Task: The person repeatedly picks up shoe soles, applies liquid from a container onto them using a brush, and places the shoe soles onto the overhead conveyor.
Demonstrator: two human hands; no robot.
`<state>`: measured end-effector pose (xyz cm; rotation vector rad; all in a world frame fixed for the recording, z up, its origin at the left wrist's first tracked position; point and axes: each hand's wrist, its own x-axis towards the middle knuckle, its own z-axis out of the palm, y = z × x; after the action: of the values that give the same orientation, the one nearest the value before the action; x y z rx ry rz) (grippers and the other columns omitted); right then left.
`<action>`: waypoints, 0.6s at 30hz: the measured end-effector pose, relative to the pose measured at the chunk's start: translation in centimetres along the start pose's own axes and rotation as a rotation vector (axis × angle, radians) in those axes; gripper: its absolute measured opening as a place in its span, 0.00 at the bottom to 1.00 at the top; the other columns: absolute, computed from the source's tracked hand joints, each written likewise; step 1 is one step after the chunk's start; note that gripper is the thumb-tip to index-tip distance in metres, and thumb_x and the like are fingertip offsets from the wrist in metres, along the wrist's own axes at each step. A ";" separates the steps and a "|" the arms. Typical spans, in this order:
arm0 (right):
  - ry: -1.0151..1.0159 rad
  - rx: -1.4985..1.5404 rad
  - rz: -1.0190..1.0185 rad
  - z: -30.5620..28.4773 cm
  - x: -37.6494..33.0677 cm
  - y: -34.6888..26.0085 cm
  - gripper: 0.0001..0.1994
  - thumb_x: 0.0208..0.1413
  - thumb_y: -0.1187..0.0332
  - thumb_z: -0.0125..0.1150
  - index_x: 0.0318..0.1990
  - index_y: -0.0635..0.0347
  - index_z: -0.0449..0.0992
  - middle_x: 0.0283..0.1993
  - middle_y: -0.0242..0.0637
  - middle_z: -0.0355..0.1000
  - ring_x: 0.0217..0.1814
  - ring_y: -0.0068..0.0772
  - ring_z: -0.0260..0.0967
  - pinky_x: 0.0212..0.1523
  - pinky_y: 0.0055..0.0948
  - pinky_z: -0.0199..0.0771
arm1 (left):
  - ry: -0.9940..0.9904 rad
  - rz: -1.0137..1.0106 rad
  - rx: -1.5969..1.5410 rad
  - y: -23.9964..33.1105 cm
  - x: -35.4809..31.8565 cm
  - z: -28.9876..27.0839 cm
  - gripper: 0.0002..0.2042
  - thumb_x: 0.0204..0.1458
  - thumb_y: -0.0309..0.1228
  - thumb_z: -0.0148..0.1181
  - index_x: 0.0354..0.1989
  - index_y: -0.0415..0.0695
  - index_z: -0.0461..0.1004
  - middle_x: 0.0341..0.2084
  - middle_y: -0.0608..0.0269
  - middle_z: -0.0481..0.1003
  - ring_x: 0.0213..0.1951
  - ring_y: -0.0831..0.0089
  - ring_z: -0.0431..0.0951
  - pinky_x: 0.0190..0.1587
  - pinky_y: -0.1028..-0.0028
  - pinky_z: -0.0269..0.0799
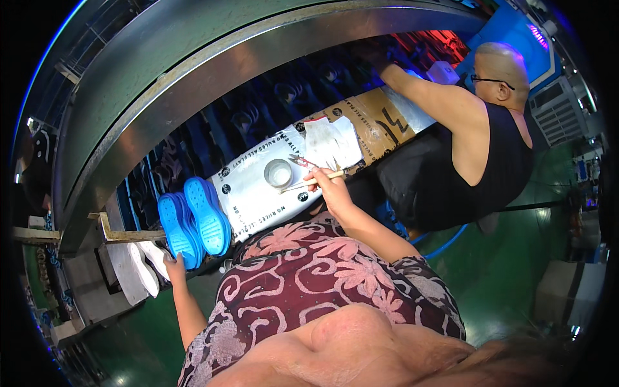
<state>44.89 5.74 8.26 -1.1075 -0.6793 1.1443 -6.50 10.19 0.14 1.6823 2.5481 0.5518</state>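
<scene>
My right hand (327,186) is closed around a thin wooden-handled brush (334,175), whose far end points left to the foot of a small round cup (278,173). The cup stands on a board wrapped in printed white plastic (248,209). Just beyond my fingers lie small red-handled snips (300,160). My left hand (174,266) grips the near end of a blue shoe sole (175,226), thumb against its edge; the other fingers are partly hidden. Another blue sole stack (208,216) lies beside it. White soles (143,267) sit left of that hand.
A crumpled white cloth (332,142) lies by brown cardboard (380,122). Behind runs a dark rack (271,97) under a curved metal beam (251,46). At right a co-worker in a black top (493,155) reaches toward the rack. A metal bracket (132,237) juts out at left.
</scene>
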 end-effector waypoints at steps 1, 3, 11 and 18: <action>-0.026 0.002 0.003 0.1 0.0 -0.1 0.14 0.58 0.64 0.47 0.29 0.67 0.74 0.23 0.34 0.68 0.26 0.21 0.62 0.33 0.20 0.61 | -0.148 -0.042 -0.187 -0.5 -0.1 0.4 0.29 0.44 0.41 0.59 0.50 0.31 0.63 0.47 0.42 0.67 0.49 0.54 0.68 0.52 0.66 0.61; -0.067 -0.005 0.021 0.3 0.0 -0.2 0.14 0.57 0.64 0.47 0.29 0.67 0.73 0.23 0.34 0.68 0.26 0.21 0.62 0.32 0.20 0.61 | -0.267 -0.070 -0.315 -1.2 -0.6 0.6 0.32 0.46 0.46 0.57 0.52 0.30 0.61 0.48 0.40 0.67 0.50 0.53 0.68 0.53 0.66 0.60; 0.025 -0.061 0.008 -2.5 0.2 0.9 0.14 0.58 0.64 0.47 0.30 0.66 0.72 0.24 0.34 0.68 0.25 0.21 0.63 0.29 0.20 0.62 | -0.385 -0.270 -0.715 -0.5 -0.2 0.3 0.14 0.49 0.34 0.54 0.40 0.37 0.68 0.28 0.59 0.74 0.29 0.72 0.73 0.31 0.76 0.68; 0.022 -0.019 0.096 -1.8 1.0 -0.2 0.14 0.58 0.64 0.47 0.31 0.66 0.71 0.27 0.35 0.67 0.27 0.22 0.61 0.32 0.20 0.61 | -0.703 -0.617 -1.665 6.3 -3.6 -6.1 0.09 0.47 0.36 0.54 0.32 0.45 0.66 0.20 0.67 0.68 0.15 0.78 0.63 0.15 0.81 0.55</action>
<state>46.80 6.08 7.70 -1.1775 -0.6270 1.2078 -0.82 7.55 7.29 0.3043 1.0838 1.1605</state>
